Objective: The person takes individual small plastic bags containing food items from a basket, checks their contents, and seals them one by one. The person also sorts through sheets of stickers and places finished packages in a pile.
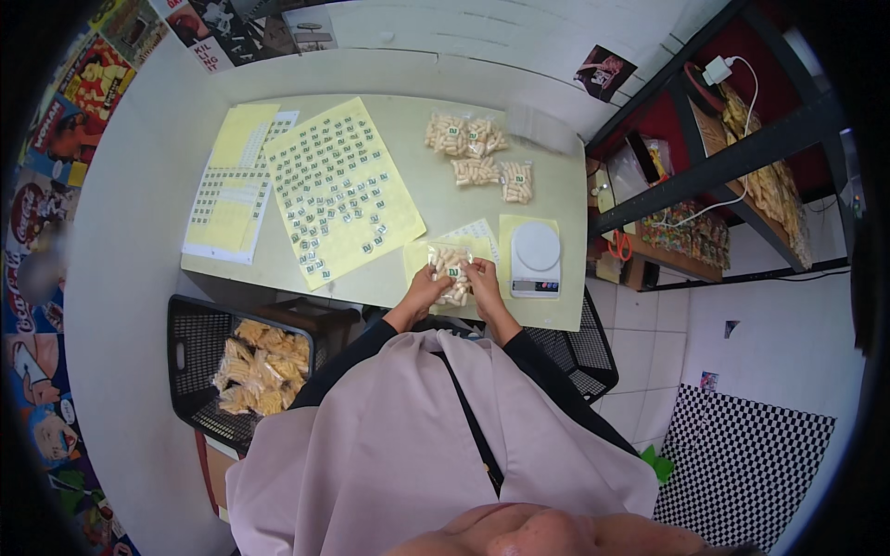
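Observation:
My left hand (421, 295) and my right hand (484, 279) hold a clear plastic bag of pale, short stick-shaped snacks (452, 260) between them, near the table's front edge. A round sticker with a green mark is on the bag's front. Under the bag lie yellow backing paper and a small sheet of labels (481, 235). To the left spreads a large yellow sheet of round stickers (361, 163), with part of its stickers gone. Right of my hands stands a white digital kitchen scale (536, 254) on yellow paper. Several filled bags (476, 171) lie farther back.
Sticker sheets (240, 139) lie at the table's left. Clear empty bags (541, 128) are at the back right. A black plastic crate (201, 347) with bagged snacks stands below left, another crate (587, 347) below right. A shelf with orange scissors (619, 245) is at the right.

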A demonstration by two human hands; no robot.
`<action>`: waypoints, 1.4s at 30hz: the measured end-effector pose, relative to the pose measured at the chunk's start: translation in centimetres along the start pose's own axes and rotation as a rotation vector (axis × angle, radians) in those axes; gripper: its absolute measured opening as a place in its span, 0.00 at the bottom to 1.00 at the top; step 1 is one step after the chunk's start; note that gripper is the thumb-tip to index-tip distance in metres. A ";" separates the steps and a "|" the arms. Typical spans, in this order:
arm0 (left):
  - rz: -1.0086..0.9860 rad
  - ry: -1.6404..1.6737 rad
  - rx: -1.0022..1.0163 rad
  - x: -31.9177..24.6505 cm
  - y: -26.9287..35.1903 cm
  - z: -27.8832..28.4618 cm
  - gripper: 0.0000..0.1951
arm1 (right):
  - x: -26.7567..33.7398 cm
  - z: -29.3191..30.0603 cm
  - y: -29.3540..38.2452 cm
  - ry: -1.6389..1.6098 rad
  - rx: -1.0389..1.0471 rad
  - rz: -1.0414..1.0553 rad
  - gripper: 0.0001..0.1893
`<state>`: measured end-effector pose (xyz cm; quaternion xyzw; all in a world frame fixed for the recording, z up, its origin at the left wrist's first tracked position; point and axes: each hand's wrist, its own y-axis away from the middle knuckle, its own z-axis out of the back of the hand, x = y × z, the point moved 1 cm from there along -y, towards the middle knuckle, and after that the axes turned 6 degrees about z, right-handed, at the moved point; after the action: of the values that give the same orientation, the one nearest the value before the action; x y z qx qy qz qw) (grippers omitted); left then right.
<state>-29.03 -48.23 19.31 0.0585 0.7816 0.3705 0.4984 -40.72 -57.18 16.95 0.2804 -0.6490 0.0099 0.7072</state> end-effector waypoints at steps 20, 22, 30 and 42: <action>-0.106 0.159 -0.159 2.0 -1.7 2.2 0.19 | -1.4 0.1 -2.8 0.380 0.094 0.319 0.15; -0.079 0.239 -0.198 0.3 0.3 2.2 0.19 | -0.8 2.0 -5.5 0.381 0.022 0.265 0.15; -0.079 0.162 -0.359 3.6 4.0 7.3 0.13 | 8.6 7.4 -17.1 0.441 -0.344 0.469 0.21; -0.133 0.201 -0.506 4.4 7.4 8.4 0.13 | -0.5 -3.2 -23.0 0.296 -0.161 0.114 0.29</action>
<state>-26.39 -36.51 18.93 -0.1562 0.7118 0.5244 0.4403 -29.18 -75.10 7.70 0.1812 -0.5515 0.0391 0.8133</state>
